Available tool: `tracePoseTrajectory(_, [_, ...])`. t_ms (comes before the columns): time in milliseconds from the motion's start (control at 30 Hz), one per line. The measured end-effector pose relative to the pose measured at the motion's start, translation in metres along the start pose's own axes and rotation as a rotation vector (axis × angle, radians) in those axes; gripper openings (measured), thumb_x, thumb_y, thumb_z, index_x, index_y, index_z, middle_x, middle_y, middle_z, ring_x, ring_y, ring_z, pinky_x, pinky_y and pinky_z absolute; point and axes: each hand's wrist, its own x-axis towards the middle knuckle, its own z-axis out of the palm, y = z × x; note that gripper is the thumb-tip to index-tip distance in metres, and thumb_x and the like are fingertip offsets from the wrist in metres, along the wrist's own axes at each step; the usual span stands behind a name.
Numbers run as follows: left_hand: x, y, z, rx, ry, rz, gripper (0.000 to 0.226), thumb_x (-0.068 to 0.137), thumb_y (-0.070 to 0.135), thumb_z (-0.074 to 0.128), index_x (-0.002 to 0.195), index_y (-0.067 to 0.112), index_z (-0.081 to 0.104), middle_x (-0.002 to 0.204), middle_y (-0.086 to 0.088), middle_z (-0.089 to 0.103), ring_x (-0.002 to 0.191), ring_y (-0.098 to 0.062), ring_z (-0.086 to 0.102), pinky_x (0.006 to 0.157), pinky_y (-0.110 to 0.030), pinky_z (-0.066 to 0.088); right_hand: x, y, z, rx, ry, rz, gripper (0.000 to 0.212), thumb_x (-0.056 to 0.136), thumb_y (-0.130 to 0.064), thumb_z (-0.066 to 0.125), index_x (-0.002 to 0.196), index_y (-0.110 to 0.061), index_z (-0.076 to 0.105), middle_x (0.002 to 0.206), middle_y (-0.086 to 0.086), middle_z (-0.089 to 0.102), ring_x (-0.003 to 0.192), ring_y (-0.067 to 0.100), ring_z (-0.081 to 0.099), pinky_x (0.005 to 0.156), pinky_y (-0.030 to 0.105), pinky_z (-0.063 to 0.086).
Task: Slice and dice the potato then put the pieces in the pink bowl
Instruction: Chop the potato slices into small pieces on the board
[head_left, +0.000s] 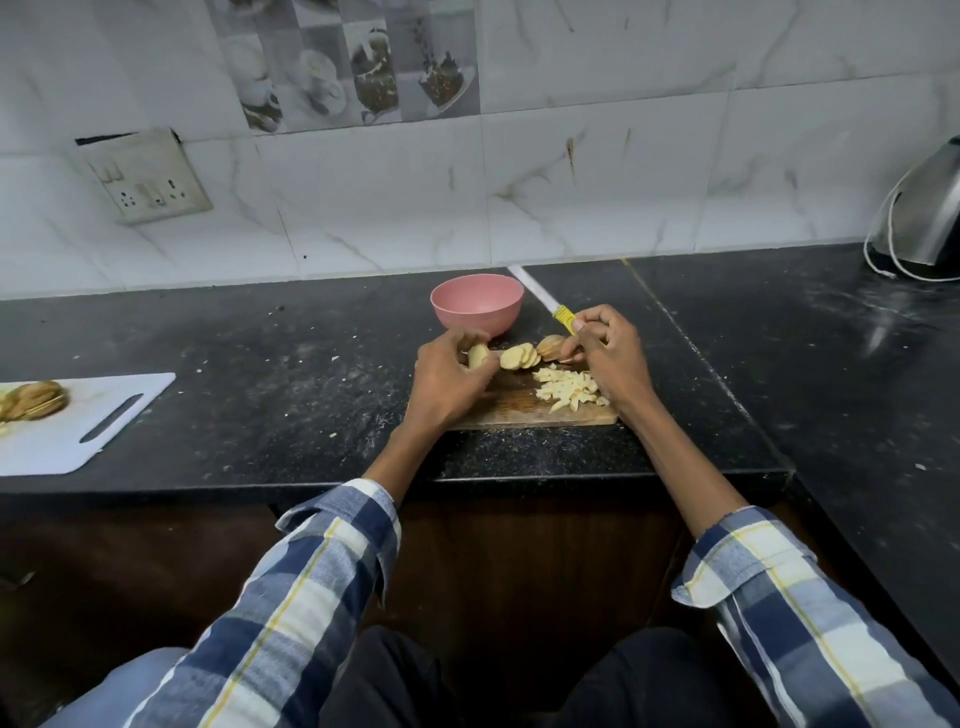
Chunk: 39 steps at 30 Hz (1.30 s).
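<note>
A wooden cutting board (511, 408) lies on the black counter. My left hand (449, 379) pinches a potato piece (478, 356) at the board's far left. Round potato slices (519, 356) lie fanned out beside it, with a skin-on end piece (550, 345) further right. A heap of diced potato (569, 391) sits on the board's right side. My right hand (608, 353) grips a knife by its yellow handle (563, 315); the blade (532, 288) points away toward the wall. The pink bowl (477, 305) stands just behind the board and looks empty.
A white plastic cutting board (104, 421) with sliced potato (36, 400) lies at the left counter edge. A steel kettle (924, 218) with a white cord stands at the back right. A wall socket (150, 179) is on the tiled wall. Crumbs speckle the counter.
</note>
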Motion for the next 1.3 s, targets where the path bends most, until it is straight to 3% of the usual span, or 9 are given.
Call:
tracePoseTrajectory(100, [-0.011,0.000,-0.007,0.100,-0.053,0.036,0.027,0.076,0.035,0.075,0.103,0.032,0.078,0.095,0.015,0.075,0.086,-0.001,0.068,0.077,-0.032,0.060,-0.005,-0.010,0.004,0.025,0.031,-0.032,0.008,0.105,-0.016,0.056,0.106,-0.010,0.062,0.076,0.004,0.076,0.076,0.016,0.075,0.080,0.042,0.060])
tracePoseTrajectory(200, [-0.017,0.001,-0.009,0.160,-0.132,0.078,0.035,0.078,0.026,0.074,0.112,0.027,0.080,0.104,0.010,0.078,0.086,0.000,0.065,0.079,-0.021,0.053,-0.013,-0.025,0.016,-0.040,0.022,-0.072,0.006,0.104,-0.017,0.057,0.102,-0.016,0.062,0.075,0.000,0.076,0.074,0.014,0.074,0.080,0.045,0.061])
tracePoseTrajectory(300, [-0.019,0.001,-0.013,0.148,-0.176,0.154,0.033,0.083,0.013,0.073,0.114,0.019,0.080,0.108,0.010,0.074,0.094,0.000,0.061,0.077,-0.006,0.040,-0.023,-0.042,0.031,-0.213,0.005,-0.118,0.008,0.101,-0.019,0.058,0.096,-0.023,0.062,0.071,-0.005,0.074,0.074,0.013,0.071,0.079,0.046,0.059])
tracePoseTrajectory(367, [-0.020,-0.001,-0.017,0.094,-0.188,0.132,0.037,0.084,0.007,0.070,0.117,0.019,0.079,0.106,0.016,0.068,0.098,0.002,0.059,0.083,-0.002,0.039,-0.030,-0.050,0.037,-0.411,0.009,-0.144,0.006,0.100,-0.022,0.058,0.095,-0.024,0.061,0.081,-0.003,0.073,0.084,0.019,0.067,0.078,0.044,0.055])
tracePoseTrajectory(533, [-0.009,-0.018,-0.028,-0.001,-0.338,0.033,0.049,0.076,0.014,0.076,0.124,0.023,0.076,0.121,0.013,0.072,0.104,0.002,0.068,0.099,-0.021,0.053,-0.054,-0.062,0.048,-0.873,-0.012,-0.227,0.013,0.099,-0.021,0.055,0.109,-0.015,0.061,0.097,0.012,0.069,0.088,0.037,0.065,0.065,0.040,0.044])
tracePoseTrajectory(733, [-0.005,-0.034,-0.029,0.020,-0.294,0.038,0.041,0.077,0.018,0.088,0.117,0.015,0.078,0.116,0.002,0.074,0.100,-0.010,0.071,0.097,-0.034,0.056,-0.073,-0.070,0.057,-0.990,-0.060,-0.212,0.019,0.098,-0.025,0.058,0.115,-0.020,0.064,0.109,0.007,0.069,0.103,0.034,0.063,0.071,0.039,0.039])
tracePoseTrajectory(1067, [-0.005,-0.037,-0.029,0.022,-0.272,0.087,0.034,0.082,0.021,0.086,0.112,0.009,0.078,0.115,-0.002,0.072,0.103,-0.012,0.068,0.095,-0.027,0.054,-0.080,-0.074,0.062,-1.059,-0.110,-0.186,0.024,0.095,-0.032,0.068,0.118,-0.029,0.070,0.109,0.006,0.071,0.101,0.031,0.066,0.073,0.036,0.041])
tracePoseTrajectory(1200, [-0.005,-0.039,-0.027,0.018,-0.262,0.104,0.032,0.082,0.021,0.086,0.111,0.011,0.079,0.112,0.000,0.072,0.099,-0.009,0.068,0.088,-0.016,0.052,-0.086,-0.077,0.064,-1.061,-0.073,-0.190,0.022,0.095,-0.031,0.068,0.117,-0.028,0.069,0.108,0.005,0.070,0.101,0.030,0.064,0.072,0.035,0.038])
tracePoseTrajectory(1300, [-0.005,-0.039,-0.028,0.017,-0.261,0.098,0.034,0.081,0.021,0.087,0.112,0.010,0.079,0.113,0.000,0.071,0.099,-0.010,0.068,0.089,-0.018,0.053,-0.089,-0.073,0.065,-1.042,-0.072,-0.183,0.022,0.096,-0.030,0.067,0.118,-0.027,0.069,0.105,0.005,0.071,0.101,0.030,0.064,0.071,0.035,0.038])
